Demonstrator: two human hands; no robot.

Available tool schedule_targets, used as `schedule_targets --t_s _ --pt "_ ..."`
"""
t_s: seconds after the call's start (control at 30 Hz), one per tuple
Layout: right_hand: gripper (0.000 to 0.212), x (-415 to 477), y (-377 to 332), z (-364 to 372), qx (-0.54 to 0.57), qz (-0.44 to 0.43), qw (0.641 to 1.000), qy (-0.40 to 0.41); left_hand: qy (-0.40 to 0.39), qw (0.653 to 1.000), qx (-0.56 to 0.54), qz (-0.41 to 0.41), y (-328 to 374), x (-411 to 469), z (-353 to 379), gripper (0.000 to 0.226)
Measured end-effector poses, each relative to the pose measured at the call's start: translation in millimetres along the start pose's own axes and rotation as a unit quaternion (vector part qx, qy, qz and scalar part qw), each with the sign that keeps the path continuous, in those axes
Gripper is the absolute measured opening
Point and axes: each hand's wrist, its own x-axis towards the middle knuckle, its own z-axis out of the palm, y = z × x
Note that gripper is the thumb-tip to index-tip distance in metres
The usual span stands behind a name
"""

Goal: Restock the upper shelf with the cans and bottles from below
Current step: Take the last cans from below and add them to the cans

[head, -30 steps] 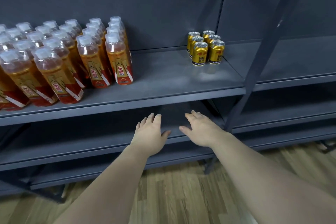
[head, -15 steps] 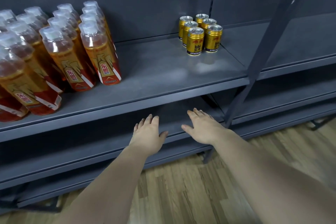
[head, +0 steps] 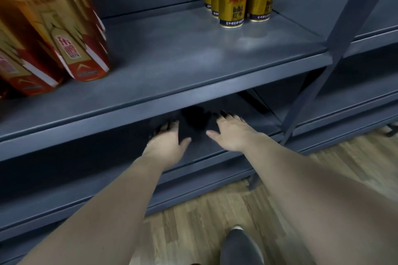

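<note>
**Both hands going under the shelf, nothing to grab in sight yet**

Far L on the grey metal upper shelf (head: 183, 56): amber plastic tea bottles w/ red-and-gold labels (head: 64, 34), upright, blurry and cut off by the frame. Below the shelf's front lip, the left-hand grip (head: 167, 142) is palm down, fingers spread apart, holding nothing. Its fingertips fade into shadow. Just beside it, the right-hand grip (head: 230, 133) is the same deal, spread and empty, w/ a dark gap between the two thumbs. Back R on the upper shelf: a cluster of short gold metal cans (head: 232, 0), upright, packed close.

Key thing imo: whatever's meant to be picked lies fwd of both grips, deeper on the dark grey lower shelf (head: 261, 123). No can or bottle shows there, too dark, so long axis = can't tell. Both hands look about equally near.

Vs half a sec ago: the view has dropped and closed in, the bottles loom bigger, and the hands are further under the lip. A grey shoe (head: 239, 247) now shows on the wood-plank floor (head: 193, 221).
</note>
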Motion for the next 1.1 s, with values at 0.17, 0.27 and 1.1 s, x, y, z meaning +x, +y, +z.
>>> schedule_targets --t_s 0.17,0.27,1.1 --pt "0.073 73 21 21 -0.012 -0.016 0.999 0.038 0.06 0.998 -0.006 -0.001 -10 70 27 0.072" --pt "0.071 110 34 29 -0.017 -0.031 0.997 0.074 0.104 0.994 0.001 0.007 -18 108 43 0.069" --pt "0.092 278 82 19 0.15 0.04 0.952 0.265 0.288 0.944 0.159 0.031 7 302 58 0.077"
